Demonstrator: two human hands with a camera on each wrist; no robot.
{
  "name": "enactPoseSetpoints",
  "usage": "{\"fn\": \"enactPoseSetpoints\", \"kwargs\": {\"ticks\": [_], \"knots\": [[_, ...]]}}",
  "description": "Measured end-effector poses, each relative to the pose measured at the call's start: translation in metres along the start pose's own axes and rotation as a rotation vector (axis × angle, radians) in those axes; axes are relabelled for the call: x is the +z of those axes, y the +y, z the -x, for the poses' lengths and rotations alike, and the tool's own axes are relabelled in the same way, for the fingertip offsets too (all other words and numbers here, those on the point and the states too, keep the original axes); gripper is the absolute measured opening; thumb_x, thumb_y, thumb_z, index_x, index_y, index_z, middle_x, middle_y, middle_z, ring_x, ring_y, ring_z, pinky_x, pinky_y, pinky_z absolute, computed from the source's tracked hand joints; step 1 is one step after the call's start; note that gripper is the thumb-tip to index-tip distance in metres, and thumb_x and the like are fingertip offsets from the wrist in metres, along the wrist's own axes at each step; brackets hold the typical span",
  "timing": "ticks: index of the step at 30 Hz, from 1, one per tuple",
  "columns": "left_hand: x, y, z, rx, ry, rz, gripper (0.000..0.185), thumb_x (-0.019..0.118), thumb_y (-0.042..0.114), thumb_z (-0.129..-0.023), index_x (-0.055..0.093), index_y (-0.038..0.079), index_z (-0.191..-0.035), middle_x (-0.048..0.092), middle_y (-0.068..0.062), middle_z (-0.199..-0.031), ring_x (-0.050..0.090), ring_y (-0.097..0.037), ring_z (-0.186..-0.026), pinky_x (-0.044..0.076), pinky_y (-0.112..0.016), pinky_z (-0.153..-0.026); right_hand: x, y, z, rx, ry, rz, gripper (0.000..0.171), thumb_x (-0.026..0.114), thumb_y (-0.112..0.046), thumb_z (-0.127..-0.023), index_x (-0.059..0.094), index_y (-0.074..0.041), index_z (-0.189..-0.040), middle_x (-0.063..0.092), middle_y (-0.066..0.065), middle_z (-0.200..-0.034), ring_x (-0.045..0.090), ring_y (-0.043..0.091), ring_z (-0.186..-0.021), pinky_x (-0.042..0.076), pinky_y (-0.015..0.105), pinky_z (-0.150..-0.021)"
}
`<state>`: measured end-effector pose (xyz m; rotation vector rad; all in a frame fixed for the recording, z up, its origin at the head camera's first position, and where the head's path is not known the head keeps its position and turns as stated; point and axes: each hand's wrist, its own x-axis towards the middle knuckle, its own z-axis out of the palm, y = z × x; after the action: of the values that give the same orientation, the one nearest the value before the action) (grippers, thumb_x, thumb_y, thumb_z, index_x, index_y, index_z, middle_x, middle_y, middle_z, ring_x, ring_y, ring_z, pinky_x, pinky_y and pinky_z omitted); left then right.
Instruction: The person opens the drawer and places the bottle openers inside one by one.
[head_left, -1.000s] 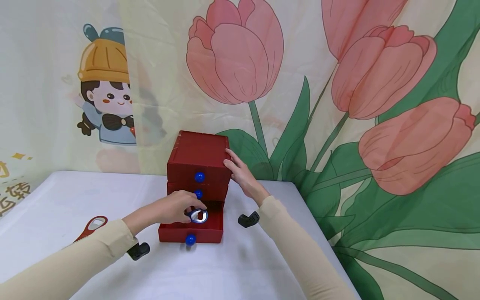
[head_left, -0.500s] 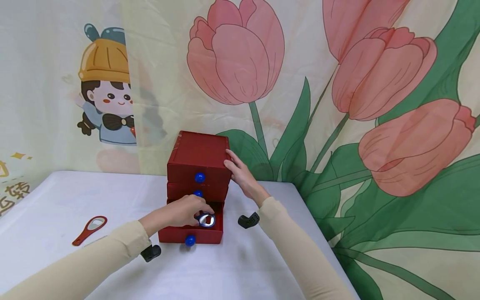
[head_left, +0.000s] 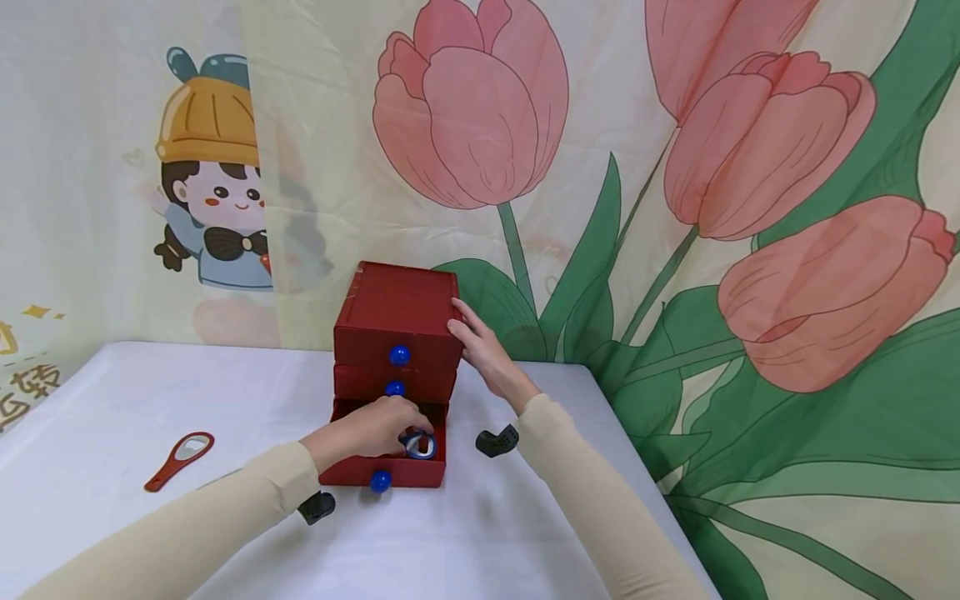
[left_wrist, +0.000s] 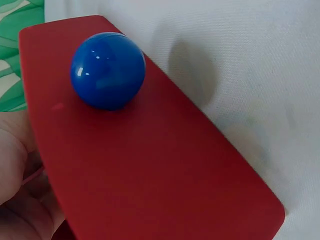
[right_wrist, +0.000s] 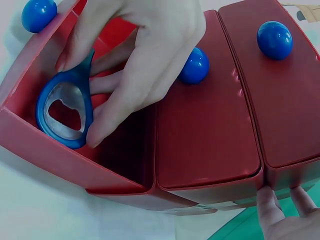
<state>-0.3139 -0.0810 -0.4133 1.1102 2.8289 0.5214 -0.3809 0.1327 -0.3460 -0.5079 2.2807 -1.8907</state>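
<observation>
A small red chest (head_left: 396, 312) with three blue-knobbed drawers stands at the back of the white table (head_left: 495, 533). Its bottom drawer (head_left: 352, 473) is pulled open. My left hand (head_left: 408, 433) reaches into that drawer and pinches a blue bottle opener (head_left: 422, 446) low inside it. The right wrist view shows the blue opener (right_wrist: 62, 112) with its metal ring, held by the left hand's fingers (right_wrist: 150, 45) against the drawer's front corner. My right hand (head_left: 461, 321) rests with straight fingers against the chest's right side. The left wrist view shows only the drawer front and its knob (left_wrist: 107, 70).
A red bottle opener (head_left: 180, 460) lies on the table at the left. A printed tulip and cartoon backdrop (head_left: 675, 208) hangs close behind the chest. The table's right edge (head_left: 637, 467) runs just right of my right forearm.
My left hand has carried the blue opener rightwards and lower into the open bottom drawer, with the forearm following. The right hand has stayed on the chest.
</observation>
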Motion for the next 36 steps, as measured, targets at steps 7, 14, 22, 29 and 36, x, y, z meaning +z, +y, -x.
{"fn": "enactPoseSetpoints", "kwargs": {"ticks": [7, 14, 22, 29, 36], "knots": [[0.006, -0.004, -0.004, 0.011, -0.018, 0.007, 0.045, 0.088, -0.002, -0.083, 0.08, 0.012, -0.125, 0.076, -0.004, -0.114, 0.07, -0.024, -0.109, 0.064, -0.04, -0.091, 0.0, 0.0, 0.0, -0.001, -0.003, 0.003, 0.061, 0.05, -0.04, -0.112, 0.027, -0.038, -0.169, 0.028, 0.002, -0.173, 0.031, 0.028, -0.157, 0.03, 0.057, -0.127], [0.009, -0.004, -0.005, 0.017, -0.038, 0.05, 0.045, 0.086, -0.004, -0.084, 0.079, 0.012, -0.126, 0.077, -0.005, -0.116, 0.07, -0.025, -0.109, 0.064, -0.04, -0.091, 0.0, 0.0, 0.0, -0.001, -0.003, 0.003, 0.062, 0.05, -0.04, -0.112, 0.027, -0.037, -0.169, 0.027, 0.002, -0.174, 0.03, 0.028, -0.158, 0.029, 0.057, -0.128], [0.002, -0.012, 0.002, 0.044, -0.025, 0.091, 0.043, 0.085, -0.004, -0.086, 0.078, 0.01, -0.125, 0.077, -0.004, -0.113, 0.071, -0.021, -0.101, 0.064, -0.035, -0.085, 0.001, 0.0, 0.001, 0.008, 0.003, -0.008, 0.06, 0.05, -0.041, -0.113, 0.028, -0.038, -0.168, 0.028, 0.0, -0.174, 0.03, 0.026, -0.158, 0.029, 0.055, -0.128], [-0.014, -0.019, 0.019, 0.057, -0.001, 0.107, 0.04, 0.086, 0.001, -0.086, 0.078, 0.009, -0.125, 0.077, -0.004, -0.113, 0.07, -0.023, -0.103, 0.064, -0.036, -0.083, 0.001, -0.001, 0.0, 0.003, -0.003, -0.01, 0.06, 0.05, -0.04, -0.113, 0.027, -0.038, -0.169, 0.025, 0.0, -0.175, 0.029, 0.026, -0.159, 0.029, 0.055, -0.128], [-0.027, -0.032, 0.038, 0.082, 0.051, 0.078, 0.041, 0.089, 0.01, -0.086, 0.078, 0.009, -0.125, 0.076, -0.006, -0.11, 0.067, -0.019, -0.098, 0.06, -0.028, -0.078, 0.001, -0.001, 0.0, 0.008, -0.001, -0.021, 0.061, 0.05, -0.039, -0.113, 0.027, -0.037, -0.169, 0.025, 0.0, -0.175, 0.03, 0.026, -0.159, 0.03, 0.055, -0.128]]}}
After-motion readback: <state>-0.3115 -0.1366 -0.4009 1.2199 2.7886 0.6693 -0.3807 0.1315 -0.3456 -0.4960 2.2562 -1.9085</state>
